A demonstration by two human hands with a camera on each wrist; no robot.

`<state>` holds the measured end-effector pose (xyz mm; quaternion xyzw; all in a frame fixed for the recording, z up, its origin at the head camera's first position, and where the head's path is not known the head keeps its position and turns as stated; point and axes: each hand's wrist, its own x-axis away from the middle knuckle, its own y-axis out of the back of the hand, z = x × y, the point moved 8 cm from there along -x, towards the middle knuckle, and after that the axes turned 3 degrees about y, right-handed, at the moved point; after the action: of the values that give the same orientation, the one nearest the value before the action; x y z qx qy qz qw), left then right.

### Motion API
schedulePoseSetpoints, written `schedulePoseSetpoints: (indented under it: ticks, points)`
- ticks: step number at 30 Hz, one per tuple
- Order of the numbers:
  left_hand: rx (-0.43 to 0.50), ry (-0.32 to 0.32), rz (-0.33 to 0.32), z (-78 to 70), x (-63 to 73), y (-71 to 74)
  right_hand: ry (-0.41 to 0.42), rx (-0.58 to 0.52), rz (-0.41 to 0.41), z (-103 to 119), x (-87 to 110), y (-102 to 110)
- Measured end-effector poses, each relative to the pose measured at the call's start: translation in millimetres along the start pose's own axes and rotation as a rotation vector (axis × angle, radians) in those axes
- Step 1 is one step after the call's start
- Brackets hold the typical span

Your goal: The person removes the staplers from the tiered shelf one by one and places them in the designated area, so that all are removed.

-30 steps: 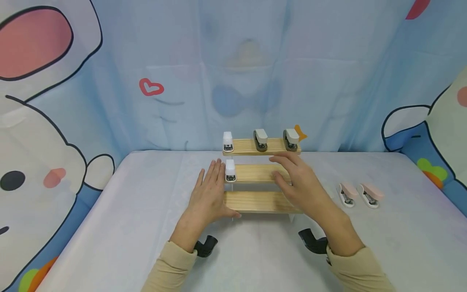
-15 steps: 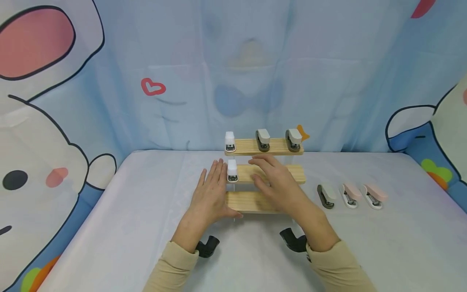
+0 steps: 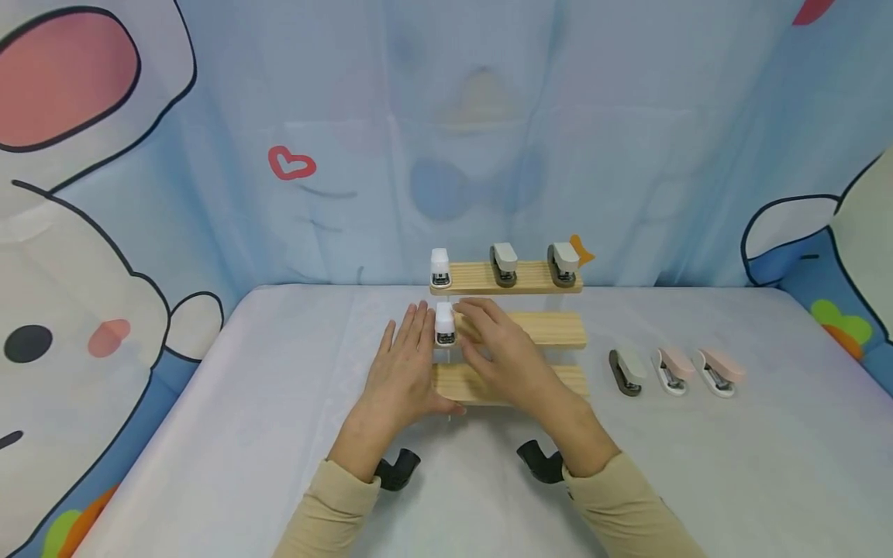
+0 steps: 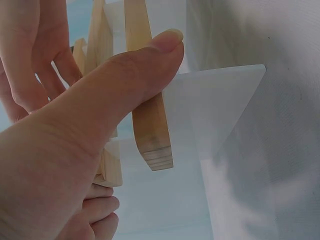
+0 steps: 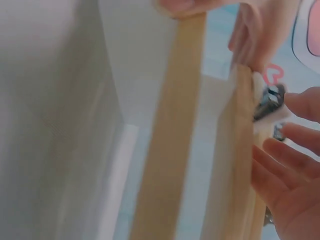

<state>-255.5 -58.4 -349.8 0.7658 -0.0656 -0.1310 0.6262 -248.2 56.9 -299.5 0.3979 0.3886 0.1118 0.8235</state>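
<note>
A stepped rack with three wooden boards stands mid-table in the head view. My left hand point(image 3: 396, 376) lies with straight fingers along the rack's left end, its thumb point(image 4: 167, 42) over the lowest board point(image 4: 152, 120). On the left of the middle board point(image 3: 547, 329) sits a white mini stapler point(image 3: 445, 324). My right hand point(image 3: 505, 360) reaches over the boards, fingertips close to that stapler's right side, fingers spread and loosely bent, holding nothing. The right wrist view shows the stapler's metal front point(image 5: 272, 100) just beside the thumb.
The top board point(image 3: 470, 277) carries a white stapler point(image 3: 439, 268) and two grey ones, left point(image 3: 504, 264) and right point(image 3: 562, 264). Right of the rack, a grey stapler point(image 3: 627, 371) and two pink staplers, nearer point(image 3: 673, 370) and farther right point(image 3: 718, 372), lie on the white tablecloth point(image 3: 698, 473).
My right hand has moved left across the middle board toward the white stapler, uncovering the boards' right ends and the grey stapler on the table. My left hand stays at the rack's end.
</note>
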Motion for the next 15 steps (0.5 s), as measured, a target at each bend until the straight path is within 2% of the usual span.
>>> schedulePoseSetpoints:
  ticks: [5, 15]
  points:
    - [0.003, -0.006, -0.002, -0.6, 0.5, 0.7, 0.005, 0.020, 0.023, 1.3, 0.5, -6.9]
    - [0.014, -0.006, 0.001, 0.0, 0.6, 0.4, 0.029, 0.010, 0.010, 3.7, 1.4, -7.8]
